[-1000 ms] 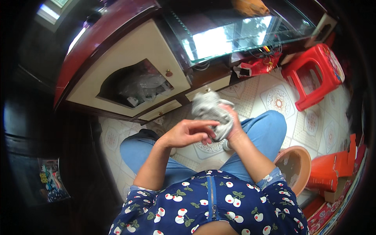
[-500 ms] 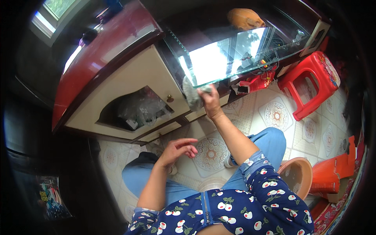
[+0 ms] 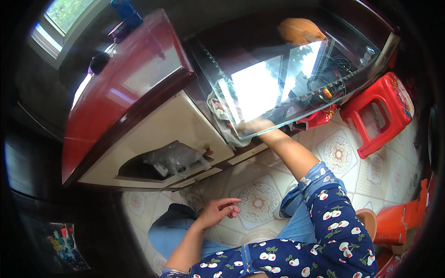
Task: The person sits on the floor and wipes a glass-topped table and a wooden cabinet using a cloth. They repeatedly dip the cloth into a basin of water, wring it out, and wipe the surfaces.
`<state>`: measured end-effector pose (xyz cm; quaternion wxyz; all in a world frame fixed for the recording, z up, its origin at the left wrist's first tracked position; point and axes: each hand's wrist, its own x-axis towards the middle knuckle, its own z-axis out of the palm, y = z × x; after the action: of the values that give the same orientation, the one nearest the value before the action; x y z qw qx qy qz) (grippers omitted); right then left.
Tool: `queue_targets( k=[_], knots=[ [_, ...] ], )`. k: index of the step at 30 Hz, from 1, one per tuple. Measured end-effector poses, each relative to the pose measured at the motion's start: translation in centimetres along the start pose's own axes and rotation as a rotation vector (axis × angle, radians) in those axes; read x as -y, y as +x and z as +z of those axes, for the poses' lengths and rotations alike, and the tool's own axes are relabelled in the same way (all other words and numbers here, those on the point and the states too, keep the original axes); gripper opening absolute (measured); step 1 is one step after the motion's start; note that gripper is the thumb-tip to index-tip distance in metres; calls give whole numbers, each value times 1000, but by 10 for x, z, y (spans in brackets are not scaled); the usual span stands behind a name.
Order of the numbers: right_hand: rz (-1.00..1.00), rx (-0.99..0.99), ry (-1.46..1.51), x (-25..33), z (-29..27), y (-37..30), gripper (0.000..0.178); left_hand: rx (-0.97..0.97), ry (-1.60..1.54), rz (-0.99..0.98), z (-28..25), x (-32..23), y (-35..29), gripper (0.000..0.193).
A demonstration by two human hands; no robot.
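Our right hand (image 3: 247, 126) has carried the grey cloth (image 3: 227, 131) under the glass shelf (image 3: 264, 88), beside the cabinet (image 3: 194, 126), gripping it, fingers partly hidden. Our left hand (image 3: 216, 213), empty and half-open, hovers over the tiled floor (image 3: 259, 204); one hand alone now manages the cloth.

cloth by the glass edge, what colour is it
The cloth is grey, clearest in the head view.

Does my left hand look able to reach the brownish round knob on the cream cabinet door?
Probably yes: your left hand looks empty, and nothing visible blocks the brownish round knob, though crumpled clear plastic sits nearby.
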<state>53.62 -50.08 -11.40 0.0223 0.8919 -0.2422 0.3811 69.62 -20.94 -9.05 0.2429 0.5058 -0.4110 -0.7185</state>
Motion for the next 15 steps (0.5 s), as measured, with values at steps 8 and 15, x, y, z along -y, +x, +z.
queue_targets(
  k=[8,15],
  knots=[
    [14,-82,-248,-40,54,45,44,-24,12,-15,-1,3,10,31],
    [221,-287,-417,-52,73,78,34,-122,151,-62,-9,13,6,32]
  ],
)
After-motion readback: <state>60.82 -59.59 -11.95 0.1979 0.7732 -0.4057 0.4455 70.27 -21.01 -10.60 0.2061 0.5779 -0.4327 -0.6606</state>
